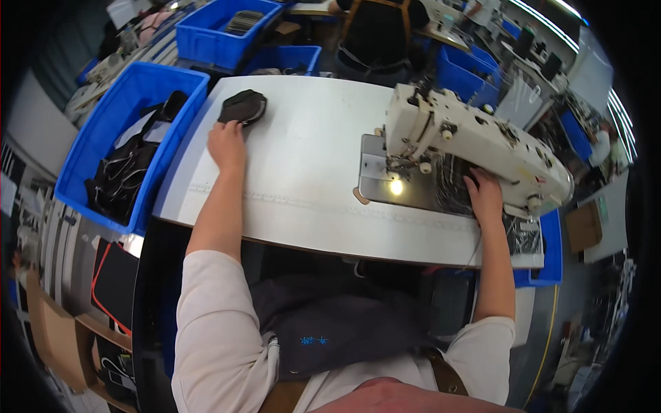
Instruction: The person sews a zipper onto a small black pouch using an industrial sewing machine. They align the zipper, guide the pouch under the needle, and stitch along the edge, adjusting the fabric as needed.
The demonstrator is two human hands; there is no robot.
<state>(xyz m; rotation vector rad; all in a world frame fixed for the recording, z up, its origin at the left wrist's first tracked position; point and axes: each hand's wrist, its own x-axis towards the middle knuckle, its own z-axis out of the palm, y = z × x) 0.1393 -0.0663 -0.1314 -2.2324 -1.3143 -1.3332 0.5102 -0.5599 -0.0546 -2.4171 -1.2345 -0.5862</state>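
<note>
My left hand (pixel 227 141) grips the lower edge of a small dark brown rounded piece (pixel 243 104) near the back left of the white worktable (pixel 296 151). A white industrial sewing machine (pixel 475 144) stands on the right half, with a lit spot on its metal bed plate (pixel 375 175). My right hand (pixel 485 189) is curled at a pile of dark pieces (pixel 454 182) beside the machine's arm; its fingertips are partly hidden, so what exactly they hold is unclear.
A blue bin (pixel 76 179) of dark pieces and pale sheets borders the table's left. More blue bins (pixel 196 38) stand behind and at the right. A co-worker in black (pixel 372 41) sits beyond the table; others are farther right. Clear bags (pixel 520 237) lie at the right front corner.
</note>
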